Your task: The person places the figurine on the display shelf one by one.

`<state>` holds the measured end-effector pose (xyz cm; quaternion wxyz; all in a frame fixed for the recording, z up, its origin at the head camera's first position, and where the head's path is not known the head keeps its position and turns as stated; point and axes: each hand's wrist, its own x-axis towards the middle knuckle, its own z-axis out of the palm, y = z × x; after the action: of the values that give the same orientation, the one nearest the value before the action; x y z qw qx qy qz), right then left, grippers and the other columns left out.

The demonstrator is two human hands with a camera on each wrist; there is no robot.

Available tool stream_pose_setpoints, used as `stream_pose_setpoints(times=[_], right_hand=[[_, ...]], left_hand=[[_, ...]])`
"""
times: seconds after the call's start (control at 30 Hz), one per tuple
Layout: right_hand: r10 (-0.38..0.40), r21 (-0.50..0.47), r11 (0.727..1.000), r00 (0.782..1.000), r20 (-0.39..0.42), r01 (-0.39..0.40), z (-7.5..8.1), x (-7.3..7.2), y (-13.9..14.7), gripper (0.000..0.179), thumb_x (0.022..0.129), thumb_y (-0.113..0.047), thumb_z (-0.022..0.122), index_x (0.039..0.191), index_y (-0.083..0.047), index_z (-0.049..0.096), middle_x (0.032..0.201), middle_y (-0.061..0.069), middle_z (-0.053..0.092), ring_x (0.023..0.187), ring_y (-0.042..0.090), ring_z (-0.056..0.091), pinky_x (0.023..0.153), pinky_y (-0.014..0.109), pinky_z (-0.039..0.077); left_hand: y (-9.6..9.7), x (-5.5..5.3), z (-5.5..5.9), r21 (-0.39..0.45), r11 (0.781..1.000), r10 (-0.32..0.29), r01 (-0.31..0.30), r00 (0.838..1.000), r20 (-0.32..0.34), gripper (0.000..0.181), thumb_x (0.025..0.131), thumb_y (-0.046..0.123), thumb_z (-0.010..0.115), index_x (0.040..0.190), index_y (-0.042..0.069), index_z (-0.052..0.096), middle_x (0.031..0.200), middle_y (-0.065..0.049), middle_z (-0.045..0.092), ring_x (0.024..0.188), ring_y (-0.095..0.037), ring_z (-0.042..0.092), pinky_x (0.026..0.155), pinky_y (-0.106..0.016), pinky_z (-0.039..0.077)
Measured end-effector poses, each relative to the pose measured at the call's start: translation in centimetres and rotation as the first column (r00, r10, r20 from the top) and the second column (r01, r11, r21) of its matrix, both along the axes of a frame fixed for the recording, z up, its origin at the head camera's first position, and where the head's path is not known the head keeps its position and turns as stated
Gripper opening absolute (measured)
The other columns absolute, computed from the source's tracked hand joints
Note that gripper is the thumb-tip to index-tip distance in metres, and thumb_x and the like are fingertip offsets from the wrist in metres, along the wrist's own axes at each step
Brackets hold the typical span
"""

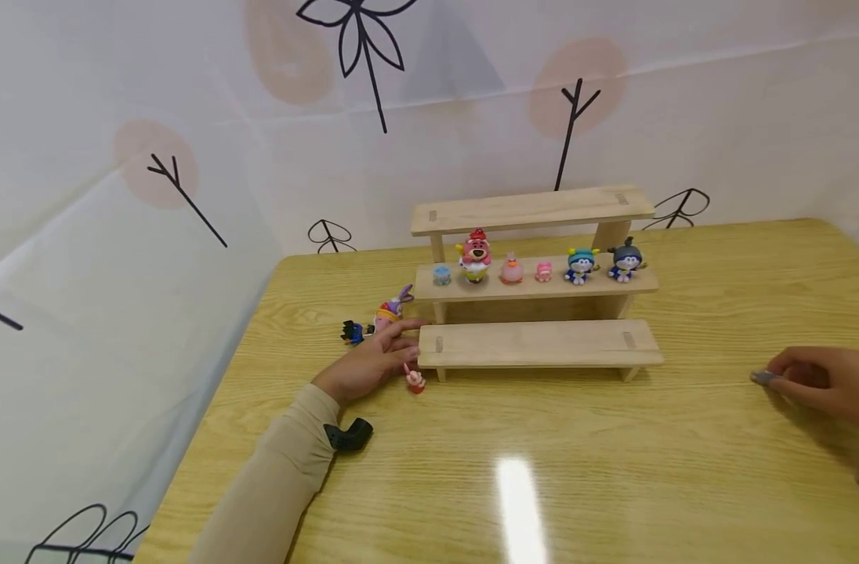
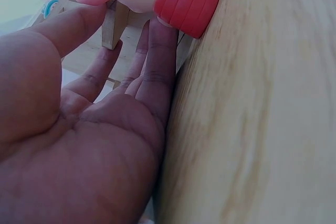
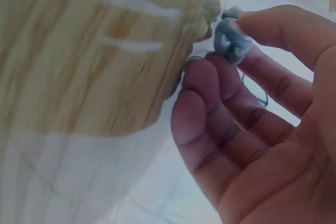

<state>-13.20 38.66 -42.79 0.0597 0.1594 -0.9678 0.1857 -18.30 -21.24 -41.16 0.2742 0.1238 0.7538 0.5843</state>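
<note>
While pinching grey figurine (image 3: 231,41) in right hand (image 1: 840,384) at three-thirty from wooden shelf (image 1: 535,345), points its long axis toward nine; touches shelf's eight-o'clock end with spread left hand (image 1: 366,368).

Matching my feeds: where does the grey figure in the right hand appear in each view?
Head: the grey figure is far right, below mid-height, pinched by the right hand.
Left wrist: not in it.
Right wrist: upper part, right of centre, in the same hand.
Shared landmark: the wooden table, in all three.
</note>
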Motion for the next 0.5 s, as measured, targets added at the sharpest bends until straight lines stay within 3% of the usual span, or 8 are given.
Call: stream_pose_setpoints(times=[0.13,0.27,0.5], right_hand=[[-0.021,0.082,0.996,0.999,0.043,0.018,1.0,-0.3,-1.4,0.02,0.096,-0.018,0.068,0.097,0.002,0.068,0.072,-0.014,0.057,0.059,-0.012,0.041,0.051,0.02,0.041],[-0.03,0.089,0.996,0.998,0.061,0.025,1.9,-0.8,-2.5,0.022,0.097,-0.018,0.067,0.104,0.002,0.067,0.083,0.003,0.066,0.06,-0.013,0.046,0.053,0.02,0.044],[-0.018,0.068,0.998,1.0,-0.003,0.018,2.6,-1.0,-4.4,0.017,0.098,-0.018,0.065,0.106,-0.003,0.065,0.079,-0.001,0.069,0.057,-0.009,0.052,0.049,0.021,0.041]], left_hand=[[0.0,0.0,-0.1,0.018,1.0,-0.003,0.003,1.0,0.008,0.049,0.106,0.026,0.051,0.152,0.032,0.036,0.138,-0.014,0.052,0.117,-0.018,0.056,0.093,-0.027,0.049],[0.0,0.0,-0.1,0.027,1.0,-0.003,0.003,1.0,0.005,0.049,0.106,0.026,0.052,0.152,0.032,0.037,0.138,-0.014,0.052,0.117,-0.018,0.056,0.092,-0.026,0.049],[0.0,-0.2,-0.3,0.053,0.999,-0.008,0.007,1.0,0.002,0.049,0.106,0.023,0.05,0.153,0.028,0.036,0.136,-0.015,0.053,0.116,-0.018,0.057,0.093,-0.025,0.049]])
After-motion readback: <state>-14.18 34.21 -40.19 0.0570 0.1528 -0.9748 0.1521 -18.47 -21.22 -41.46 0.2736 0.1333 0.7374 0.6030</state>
